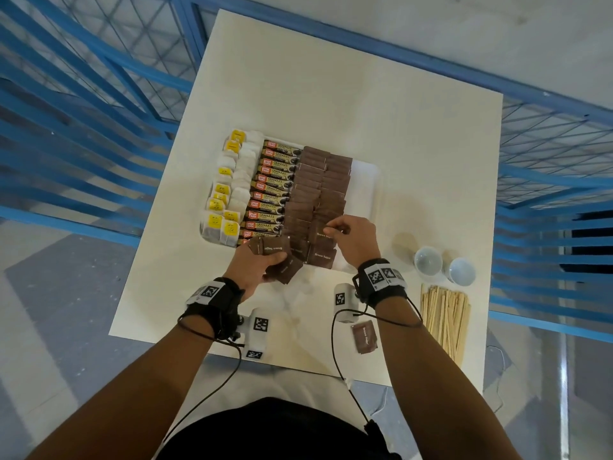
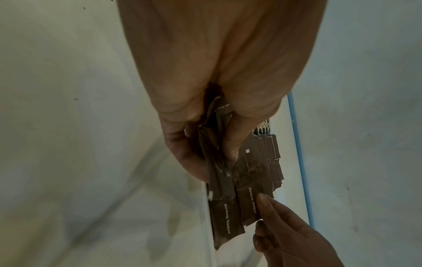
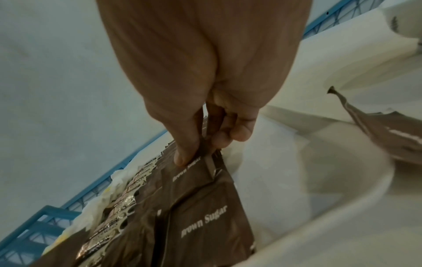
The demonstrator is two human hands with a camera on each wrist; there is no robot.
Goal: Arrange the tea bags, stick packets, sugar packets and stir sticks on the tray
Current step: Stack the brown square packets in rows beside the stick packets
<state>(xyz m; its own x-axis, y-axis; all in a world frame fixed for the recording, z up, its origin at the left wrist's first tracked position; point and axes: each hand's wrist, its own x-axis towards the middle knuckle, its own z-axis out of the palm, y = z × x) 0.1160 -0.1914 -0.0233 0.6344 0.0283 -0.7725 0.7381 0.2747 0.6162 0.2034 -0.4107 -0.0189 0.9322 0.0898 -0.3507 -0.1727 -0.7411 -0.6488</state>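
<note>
A white tray (image 1: 365, 180) holds yellow-tagged tea bags (image 1: 225, 197) on its left, coffee stick packets (image 1: 275, 184) in the middle and two columns of brown sugar packets (image 1: 318, 187) on the right. My left hand (image 1: 257, 265) grips a bunch of brown sugar packets (image 1: 282, 257) at the tray's near edge; the left wrist view shows that bunch (image 2: 219, 162) between thumb and fingers. My right hand (image 1: 348, 237) pinches one brown sugar packet (image 3: 196, 173) at the near end of the right column. Stir sticks (image 1: 444, 317) lie on the table to the right.
Two white cups (image 1: 428, 262) stand right of the tray, beyond the stir sticks. One loose brown sugar packet (image 1: 365, 336) lies near the table's front edge. Blue wire racks (image 1: 83, 104) flank the table on both sides.
</note>
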